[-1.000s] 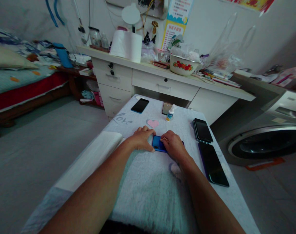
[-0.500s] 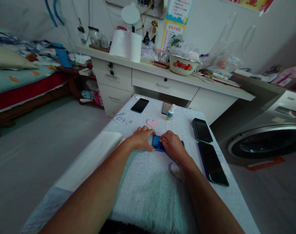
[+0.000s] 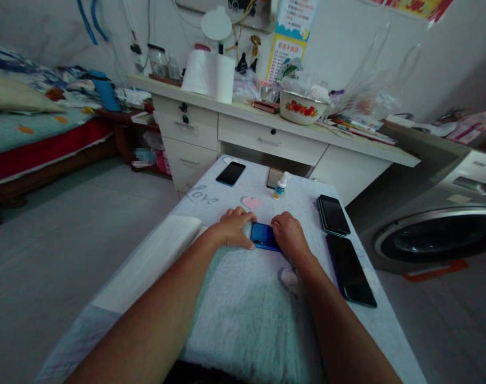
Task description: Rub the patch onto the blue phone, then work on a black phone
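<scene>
A glossy blue smartphone (image 3: 264, 236) lies back up on the cloth-covered table, its camera end towards the left. My left hand (image 3: 237, 228) holds that end, thumb at the near corner and fingers at the far corner. Over the right part of the phone rests my right hand (image 3: 289, 233), its fingers curled in and pressed together on the back. A small pale bit shows at its fingertips, too small to name. The hand hides the phone's right end. Behind the hands stands a small white spray bottle (image 3: 280, 186) with a blue and yellow label.
A dark-screened phone (image 3: 231, 173) lies at the far left of the table, another phone (image 3: 274, 178) behind the bottle. Stacked phones (image 3: 334, 214) and a black tablet-like device (image 3: 351, 271) line the right edge. Beyond are a white desk (image 3: 187, 128) and a washing machine (image 3: 438, 213).
My right hand has slid to the right along the phone, so more of its blue back shows. My left hand keeps its place at the camera end.
</scene>
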Tool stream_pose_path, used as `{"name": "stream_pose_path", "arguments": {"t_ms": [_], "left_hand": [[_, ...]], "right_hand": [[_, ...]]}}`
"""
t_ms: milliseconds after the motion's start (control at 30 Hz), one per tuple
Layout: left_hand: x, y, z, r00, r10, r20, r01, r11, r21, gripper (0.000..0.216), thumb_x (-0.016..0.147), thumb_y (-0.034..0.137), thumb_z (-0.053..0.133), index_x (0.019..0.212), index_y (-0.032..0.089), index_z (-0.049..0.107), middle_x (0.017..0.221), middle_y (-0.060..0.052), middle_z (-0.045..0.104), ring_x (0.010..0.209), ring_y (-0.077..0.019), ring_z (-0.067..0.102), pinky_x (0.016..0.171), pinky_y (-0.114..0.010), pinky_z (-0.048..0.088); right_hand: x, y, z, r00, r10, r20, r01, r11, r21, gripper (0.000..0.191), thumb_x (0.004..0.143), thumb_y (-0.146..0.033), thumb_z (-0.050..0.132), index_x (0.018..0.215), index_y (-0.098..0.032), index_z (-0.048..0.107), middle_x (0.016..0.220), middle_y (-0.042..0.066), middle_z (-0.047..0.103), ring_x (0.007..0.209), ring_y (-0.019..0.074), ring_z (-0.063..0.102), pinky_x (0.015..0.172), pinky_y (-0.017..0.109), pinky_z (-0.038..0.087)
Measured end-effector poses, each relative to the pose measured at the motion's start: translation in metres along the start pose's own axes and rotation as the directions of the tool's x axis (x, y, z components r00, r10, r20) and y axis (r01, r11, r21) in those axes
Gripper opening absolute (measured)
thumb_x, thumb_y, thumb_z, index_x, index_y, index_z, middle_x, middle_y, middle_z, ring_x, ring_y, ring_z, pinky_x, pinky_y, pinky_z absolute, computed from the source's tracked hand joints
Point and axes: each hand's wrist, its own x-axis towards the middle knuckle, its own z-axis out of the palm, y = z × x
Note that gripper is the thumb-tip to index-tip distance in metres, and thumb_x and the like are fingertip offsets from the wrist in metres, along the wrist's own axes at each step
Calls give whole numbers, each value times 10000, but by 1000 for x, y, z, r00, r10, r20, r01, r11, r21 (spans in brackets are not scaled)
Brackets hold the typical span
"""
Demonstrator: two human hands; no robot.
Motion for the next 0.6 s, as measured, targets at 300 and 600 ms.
{"name": "stream_pose_path", "arguments": {"t_ms": [300,600], "left_hand": [[-1,1,-1,1000,-8,1,8,1000,11,741,543,493,737,1219,323,483,1207,-49,444,1143,-310,410,980,-410,367],[2,-1,3,1000,-2,-9,3,998,56,799,538,544,723,1251,302,457,1222,-55,441,1151,-302,414,981,-401,371]], "right_hand": [[2,-12,5,993,-120,-4,120,991,61,176,888,-158,496,899,-160,672,889,51,562,796,133,536,743,224,370],[-6,-26,2,951,-307,41,294,936,191,176,894,-130,484,852,-147,654,857,35,547,803,113,523,761,210,378]]}}
